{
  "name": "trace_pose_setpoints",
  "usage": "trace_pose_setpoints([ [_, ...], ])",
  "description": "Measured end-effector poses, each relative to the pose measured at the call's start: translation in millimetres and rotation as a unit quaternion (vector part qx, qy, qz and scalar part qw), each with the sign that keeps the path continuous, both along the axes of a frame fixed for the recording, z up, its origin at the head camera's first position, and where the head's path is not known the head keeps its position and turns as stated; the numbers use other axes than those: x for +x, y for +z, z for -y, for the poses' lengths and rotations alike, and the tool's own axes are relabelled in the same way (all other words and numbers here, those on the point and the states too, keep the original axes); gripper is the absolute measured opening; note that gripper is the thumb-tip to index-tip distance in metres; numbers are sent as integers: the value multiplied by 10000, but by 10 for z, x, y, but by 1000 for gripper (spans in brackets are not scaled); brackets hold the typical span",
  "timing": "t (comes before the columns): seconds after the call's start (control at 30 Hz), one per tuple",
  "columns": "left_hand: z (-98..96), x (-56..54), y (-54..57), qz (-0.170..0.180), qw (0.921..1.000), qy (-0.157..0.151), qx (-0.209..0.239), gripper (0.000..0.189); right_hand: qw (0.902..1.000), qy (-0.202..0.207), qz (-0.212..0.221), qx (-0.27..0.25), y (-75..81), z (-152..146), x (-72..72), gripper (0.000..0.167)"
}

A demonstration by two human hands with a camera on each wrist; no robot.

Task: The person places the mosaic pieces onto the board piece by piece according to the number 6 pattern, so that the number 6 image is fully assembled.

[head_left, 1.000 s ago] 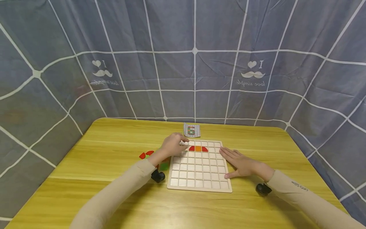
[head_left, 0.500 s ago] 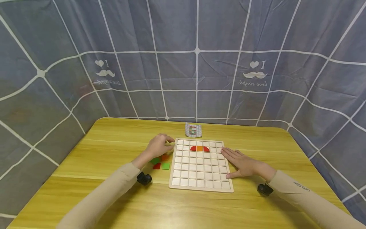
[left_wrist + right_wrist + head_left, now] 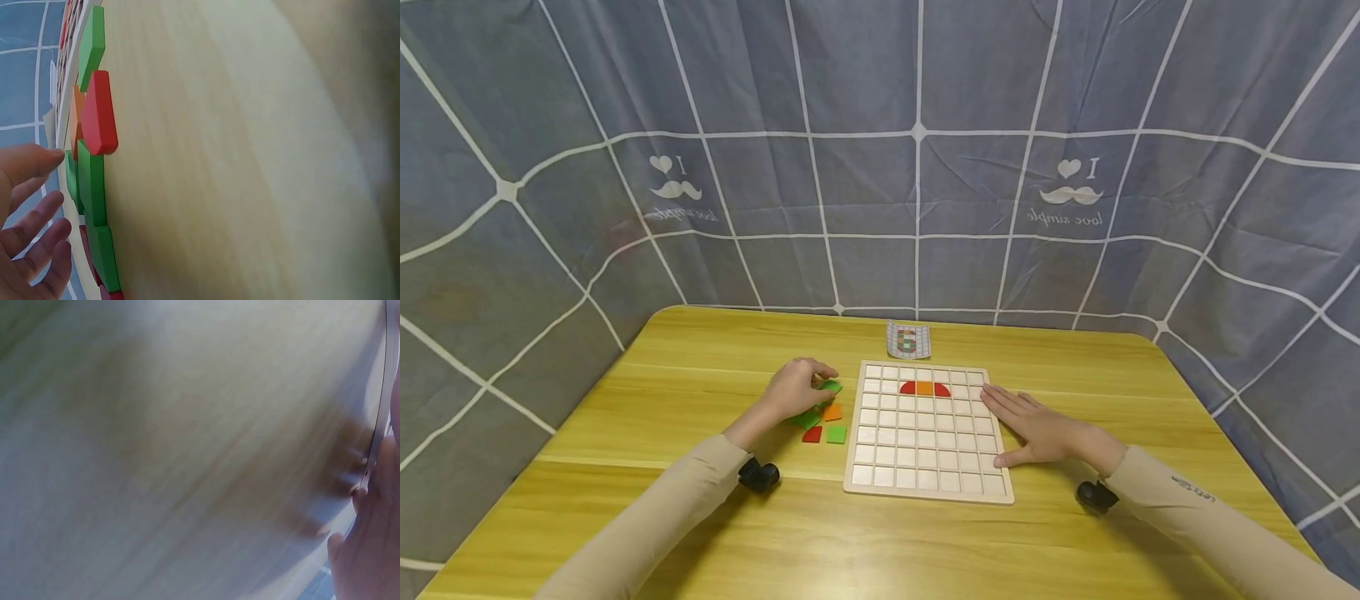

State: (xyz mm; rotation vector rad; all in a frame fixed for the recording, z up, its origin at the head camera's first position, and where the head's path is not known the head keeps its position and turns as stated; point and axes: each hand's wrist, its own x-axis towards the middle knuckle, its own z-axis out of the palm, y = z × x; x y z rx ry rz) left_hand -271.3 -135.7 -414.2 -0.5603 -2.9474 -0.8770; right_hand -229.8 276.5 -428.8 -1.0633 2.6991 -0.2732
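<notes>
My left hand [image 3: 792,388] is over the loose coloured tiles left of the board, its fingers apart and loosely bent in the left wrist view. A green tile [image 3: 832,386] shows right at its thumb and fingertips. Close by lie an orange tile [image 3: 832,412], a red tile [image 3: 812,434], a bright green square tile [image 3: 837,434] and a darker green tile [image 3: 807,419]. With straight fingers, my right hand [image 3: 1033,429] rests on the right edge of the wooden grid board [image 3: 925,437]. Two red rounded tiles flank an orange square [image 3: 924,388] in the board's second row.
A small printed card [image 3: 907,341] with a coloured grid pattern lies behind the board. The wooden table [image 3: 715,350] ends at a grey-blue curtain [image 3: 872,200] with white lines. More green and red tiles show under the left hand in the left wrist view.
My left hand has moved from over the board's upper left, leftward and down to the loose tiles. My right hand stays on the board's edge.
</notes>
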Motion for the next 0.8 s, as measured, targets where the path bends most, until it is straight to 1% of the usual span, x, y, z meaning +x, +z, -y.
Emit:
trace_pose_setpoints([
  [0.13,-16,-22,-5,51,10000,26,-34,29,9998,-68,127,128,25,8,-1,102],
  [0.33,-45,-67,-24,164,9997,159,-67,27,9998,-69,150,111,39,9,0,101],
  [0.5,-53,-110,-59,92,9995,250,-186,27,9998,-74,100,155,18,7,-6,102],
  [0.63,-46,-145,-86,78,9996,194,-208,29,9999,-64,79,135,5,-1,-9,102],
  [0.8,-10,-181,-73,57,9995,-127,-285,31,10000,-9,28,1,9,-6,3,102],
])
